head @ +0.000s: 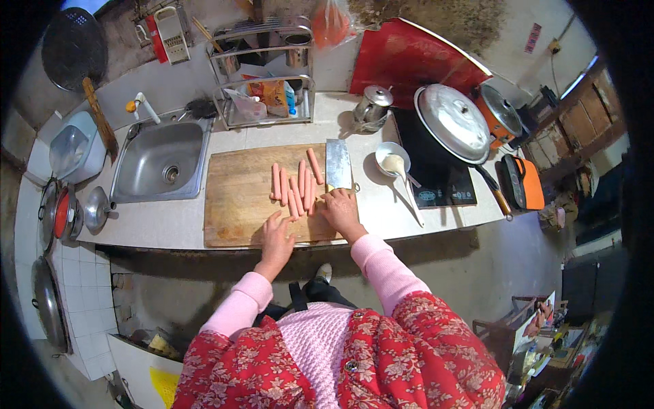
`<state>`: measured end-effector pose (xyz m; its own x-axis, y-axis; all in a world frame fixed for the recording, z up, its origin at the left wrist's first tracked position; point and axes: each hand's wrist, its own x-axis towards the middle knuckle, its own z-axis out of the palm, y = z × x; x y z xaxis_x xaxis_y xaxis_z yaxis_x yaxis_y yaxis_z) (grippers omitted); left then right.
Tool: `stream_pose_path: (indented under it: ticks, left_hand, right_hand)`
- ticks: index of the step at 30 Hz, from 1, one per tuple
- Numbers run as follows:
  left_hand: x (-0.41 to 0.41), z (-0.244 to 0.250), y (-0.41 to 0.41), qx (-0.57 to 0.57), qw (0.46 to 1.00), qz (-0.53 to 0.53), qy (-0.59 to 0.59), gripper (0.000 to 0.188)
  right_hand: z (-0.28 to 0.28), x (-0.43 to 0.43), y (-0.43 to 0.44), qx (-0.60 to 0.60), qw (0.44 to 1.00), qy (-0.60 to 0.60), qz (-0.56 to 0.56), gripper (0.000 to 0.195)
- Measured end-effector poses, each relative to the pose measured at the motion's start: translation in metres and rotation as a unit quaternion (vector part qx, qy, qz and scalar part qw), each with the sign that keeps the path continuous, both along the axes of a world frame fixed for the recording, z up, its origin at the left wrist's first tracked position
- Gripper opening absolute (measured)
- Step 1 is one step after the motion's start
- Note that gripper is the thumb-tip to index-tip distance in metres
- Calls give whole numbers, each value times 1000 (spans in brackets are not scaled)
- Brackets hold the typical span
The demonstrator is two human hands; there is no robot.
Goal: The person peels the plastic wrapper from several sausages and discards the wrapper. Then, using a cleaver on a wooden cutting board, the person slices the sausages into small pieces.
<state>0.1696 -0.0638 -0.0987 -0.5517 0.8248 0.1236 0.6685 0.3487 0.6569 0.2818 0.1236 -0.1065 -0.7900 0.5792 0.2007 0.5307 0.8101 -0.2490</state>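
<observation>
Several pink sausages (296,186) lie loosely side by side on a wooden cutting board (235,189), one slanting apart at the upper right. A cleaver (339,162) rests on the board's right side, its wide metal blade pointing away from me. My right hand (341,209) is at the lower end of the cleaver, close to the rightmost sausages; whether its fingers grip the handle cannot be told. My left hand (277,237) is over the board's front edge, fingers apart, just below the sausages and holding nothing.
Left of the board is a steel sink (161,158); behind it stands a metal rack (265,122). To the right are a bowl (392,153) with a ladle, a metal kettle (374,107) and a black cooktop (434,179) carrying a large lidded pan (452,120).
</observation>
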Motion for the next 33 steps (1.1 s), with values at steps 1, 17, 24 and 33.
stream_pose_path:
  ticks: [1,17,24,33]
  left_hand:
    - [1,0,11,-19,1000,-8,23,52]
    - [-40,-30,69,-41,972,-171,154,54]
    - [-59,-20,27,4,977,-202,69,53]
    - [-95,-16,-34,16,983,-176,-50,46]
  right_hand:
    - [-4,-9,6,15,1000,-7,15,28]
    - [-8,-33,3,-42,998,-38,16,13]
    - [-25,-52,-20,-103,986,28,-132,7]
    - [-49,-55,-23,-158,963,107,-191,9]
